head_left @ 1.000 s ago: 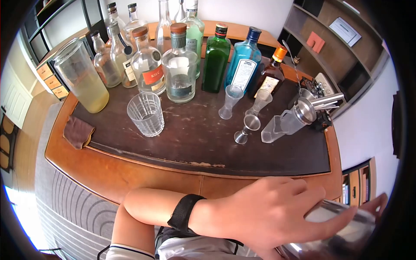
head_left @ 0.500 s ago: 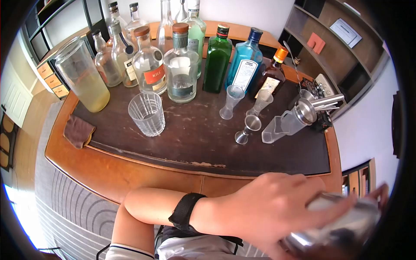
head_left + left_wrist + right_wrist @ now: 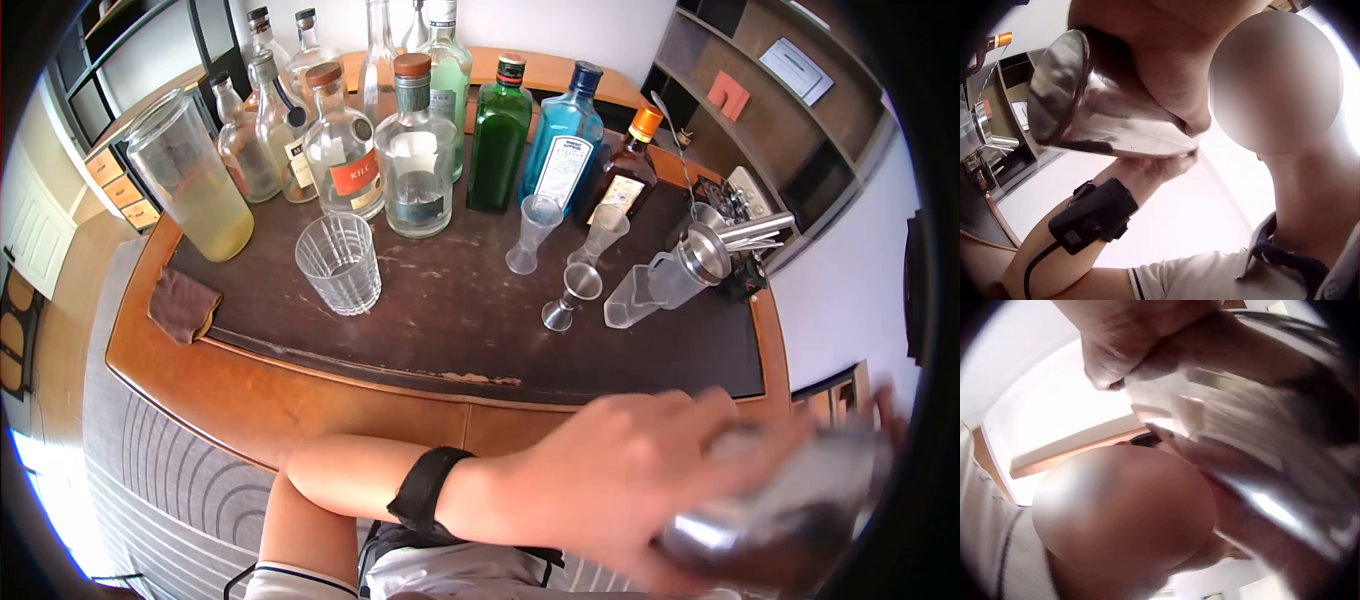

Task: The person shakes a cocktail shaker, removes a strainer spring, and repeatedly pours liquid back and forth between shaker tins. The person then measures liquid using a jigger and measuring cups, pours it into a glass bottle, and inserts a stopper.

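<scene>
Low at the right of the head view, my left hand (image 3: 610, 480) grips a shiny metal cocktail shaker (image 3: 785, 510), fingers spread over its side. Hand and shaker are blurred there. In the left wrist view the shaker (image 3: 1129, 119) lies tilted, its broad round end toward the table side. My right hand (image 3: 1154, 170) holds it from the other side, below the shaker in that view. Close up in the right wrist view, the right hand (image 3: 1141, 344) wraps the shaker's narrower part. Most of the right hand is hidden behind the shaker in the head view.
On the dark table top stand a cut glass tumbler (image 3: 340, 270), a pitcher of cloudy yellow liquid (image 3: 200, 190), a steel jigger (image 3: 570, 300) and clear measuring cups. Several bottles line the back, including a green bottle (image 3: 500, 140). A brown cloth (image 3: 183, 303) lies at left.
The shaker and both hands move slightly up and to the right in the head view, more blurred now. Things on the table have stayed in place.
</scene>
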Action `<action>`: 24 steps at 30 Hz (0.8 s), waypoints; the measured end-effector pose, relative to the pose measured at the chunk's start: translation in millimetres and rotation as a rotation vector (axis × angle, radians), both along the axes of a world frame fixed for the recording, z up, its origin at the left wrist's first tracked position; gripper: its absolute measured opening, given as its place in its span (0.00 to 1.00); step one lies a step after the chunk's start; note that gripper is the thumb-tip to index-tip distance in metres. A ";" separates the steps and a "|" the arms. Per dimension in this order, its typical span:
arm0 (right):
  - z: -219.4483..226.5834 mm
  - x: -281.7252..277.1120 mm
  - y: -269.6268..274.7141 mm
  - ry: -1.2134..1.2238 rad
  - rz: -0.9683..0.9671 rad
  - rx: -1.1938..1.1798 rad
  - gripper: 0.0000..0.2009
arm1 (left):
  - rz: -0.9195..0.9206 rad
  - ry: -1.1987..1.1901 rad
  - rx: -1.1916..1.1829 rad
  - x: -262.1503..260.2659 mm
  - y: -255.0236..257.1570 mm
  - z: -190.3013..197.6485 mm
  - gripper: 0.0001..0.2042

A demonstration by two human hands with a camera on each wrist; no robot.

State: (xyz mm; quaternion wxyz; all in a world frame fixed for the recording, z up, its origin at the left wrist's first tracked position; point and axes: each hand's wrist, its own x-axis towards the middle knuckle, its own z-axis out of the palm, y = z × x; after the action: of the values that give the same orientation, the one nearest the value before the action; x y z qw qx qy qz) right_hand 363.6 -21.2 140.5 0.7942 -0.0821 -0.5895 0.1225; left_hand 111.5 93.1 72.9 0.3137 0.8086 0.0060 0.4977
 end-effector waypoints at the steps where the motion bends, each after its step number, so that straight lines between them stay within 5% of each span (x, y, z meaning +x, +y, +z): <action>1: -0.3 0.0 1.5 0.001 0.004 -0.002 0.13 | 0.050 -0.040 0.170 1.4 0.4 6.3 0.55; 5: 0.9 -2.3 -2.9 0.008 0.001 -0.007 0.13 | -0.047 0.086 -0.133 0.8 3.0 -2.2 0.51; 10: 3.0 -5.4 -4.0 0.015 0.000 0.008 0.13 | -0.049 0.050 0.063 -6.5 2.2 4.7 0.52; 13: 2.8 -6.4 -8.2 0.020 -0.003 0.014 0.13 | 0.004 0.142 -0.266 -2.5 1.9 4.9 0.49; 17: 3.0 -8.8 -5.4 0.030 0.000 0.029 0.13 | -0.025 -0.015 0.112 -6.3 0.5 5.3 0.47; 20: 0.9 -9.1 -8.3 0.034 -0.003 0.031 0.13 | -0.029 -0.056 0.066 4.2 10.0 -4.5 0.48; 22: 1.3 -9.9 -13.0 0.038 -0.013 0.039 0.13 | -0.068 0.012 -0.303 10.6 6.5 -8.6 0.52; 24: 3.9 -9.8 -13.5 0.044 -0.016 0.052 0.13 | -0.061 0.089 -0.183 0.0 2.0 -3.6 0.52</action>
State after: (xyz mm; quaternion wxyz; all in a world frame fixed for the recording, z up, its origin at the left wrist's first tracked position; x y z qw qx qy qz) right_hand 353.8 -34.7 144.4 0.8097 -0.0634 -0.5743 0.1026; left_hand 111.5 95.1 69.3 0.4005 0.7977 0.0406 0.4490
